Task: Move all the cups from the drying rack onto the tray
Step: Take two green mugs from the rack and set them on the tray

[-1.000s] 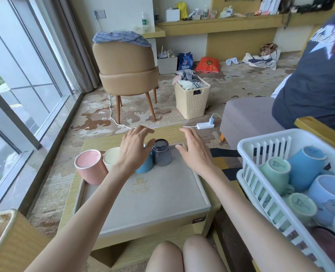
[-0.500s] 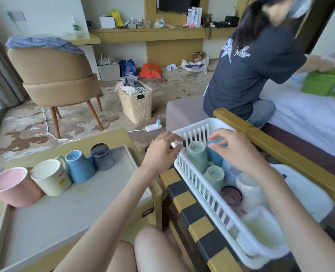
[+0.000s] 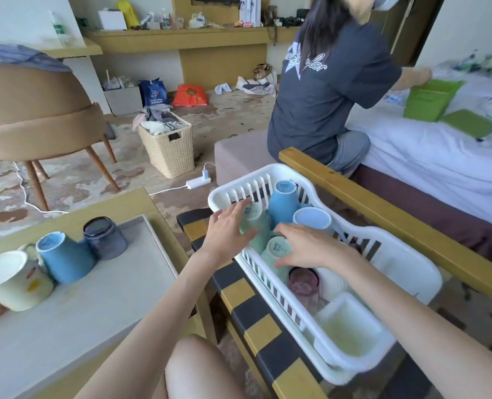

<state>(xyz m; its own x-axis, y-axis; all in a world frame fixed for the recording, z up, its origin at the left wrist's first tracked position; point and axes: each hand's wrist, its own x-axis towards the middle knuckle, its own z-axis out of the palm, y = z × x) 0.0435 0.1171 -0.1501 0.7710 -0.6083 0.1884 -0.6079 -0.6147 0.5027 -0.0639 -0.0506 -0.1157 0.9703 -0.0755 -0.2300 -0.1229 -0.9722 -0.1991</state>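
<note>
A white drying rack (image 3: pixel 411 272) on my right holds several upturned cups. My left hand (image 3: pixel 227 230) wraps its fingers and thumb around the far mint green cup (image 3: pixel 252 212). The near mint green cup (image 3: pixel 279 249) sits between the thumb and fingers of my right hand (image 3: pixel 308 246). A blue cup (image 3: pixel 282 203), a light blue cup (image 3: pixel 312 218) and a purple glass cup (image 3: pixel 303 279) also stand in the rack. On the grey tray (image 3: pixel 118 306) at my left stand a cream cup (image 3: pixel 11 280), a blue cup (image 3: pixel 63 260) and a dark glass cup (image 3: pixel 103 239).
The rack rests on a yellow-and-black striped bench (image 3: pixel 247 309) beside a wooden bed rail (image 3: pixel 383 214). A person in a dark shirt (image 3: pixel 325 90) sits just behind the rack. A wicker basket (image 3: pixel 167 145) and a tan chair (image 3: pixel 37 110) stand on the floor.
My view swung from the tray to the rack. Both hands left the tray, and now each one closes on a mint green cup in the rack.
</note>
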